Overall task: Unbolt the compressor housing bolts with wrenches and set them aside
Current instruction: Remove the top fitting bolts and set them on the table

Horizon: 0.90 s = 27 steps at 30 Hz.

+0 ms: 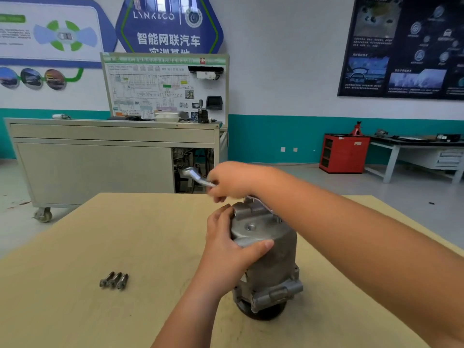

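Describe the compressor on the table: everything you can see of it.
The compressor is a dull grey cast-metal cylinder standing upright on the wooden table, its dark round end down. Its flat top carries a raised port block and a small round recess; lugs jut out near the base. The left hand grips its top rim. The right hand holds a wrench over its far top edge.

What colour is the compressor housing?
The compressor housing is dull silver-grey metal; the head view shows it best.
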{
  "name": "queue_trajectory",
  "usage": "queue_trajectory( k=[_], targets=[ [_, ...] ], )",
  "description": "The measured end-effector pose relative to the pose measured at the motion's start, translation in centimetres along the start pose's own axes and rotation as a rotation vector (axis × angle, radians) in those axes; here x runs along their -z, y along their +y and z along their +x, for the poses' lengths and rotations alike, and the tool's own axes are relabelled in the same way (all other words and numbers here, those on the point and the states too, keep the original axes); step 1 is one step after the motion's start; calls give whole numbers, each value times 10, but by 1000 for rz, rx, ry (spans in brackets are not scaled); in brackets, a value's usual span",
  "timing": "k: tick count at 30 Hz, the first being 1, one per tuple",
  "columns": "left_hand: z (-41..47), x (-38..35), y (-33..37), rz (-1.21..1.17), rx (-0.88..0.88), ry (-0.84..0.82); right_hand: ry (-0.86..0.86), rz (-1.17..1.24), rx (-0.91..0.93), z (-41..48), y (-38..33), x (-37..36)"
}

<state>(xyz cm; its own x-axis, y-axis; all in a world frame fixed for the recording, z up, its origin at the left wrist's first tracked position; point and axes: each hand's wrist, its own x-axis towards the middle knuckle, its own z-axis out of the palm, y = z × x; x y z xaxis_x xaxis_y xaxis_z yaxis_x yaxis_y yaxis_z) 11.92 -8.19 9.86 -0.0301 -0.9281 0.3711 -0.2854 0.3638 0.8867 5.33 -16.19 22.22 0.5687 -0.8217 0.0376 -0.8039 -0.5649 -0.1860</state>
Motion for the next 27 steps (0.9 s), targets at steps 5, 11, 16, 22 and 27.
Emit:
queue_trajectory(
  k=[5, 11, 16, 22, 27],
  targets=[
    [3, -6, -6, 106, -38, -16, 332, -268, 466, -90, -30, -53],
    [1, -3, -2, -9, -8, 13, 1006, 1049, 498, -171, 48, -79],
    [-1, -2, -2, -39, -5, 16, 1036, 1635, -325, -94, 112, -39],
    [-2, -1, 0, -8, 2, 6, 232, 699, -331, -1, 81, -2],
    [-1, -1, 0, 13, 8, 22, -113, 398, 68, 12, 13, -6]
  ],
)
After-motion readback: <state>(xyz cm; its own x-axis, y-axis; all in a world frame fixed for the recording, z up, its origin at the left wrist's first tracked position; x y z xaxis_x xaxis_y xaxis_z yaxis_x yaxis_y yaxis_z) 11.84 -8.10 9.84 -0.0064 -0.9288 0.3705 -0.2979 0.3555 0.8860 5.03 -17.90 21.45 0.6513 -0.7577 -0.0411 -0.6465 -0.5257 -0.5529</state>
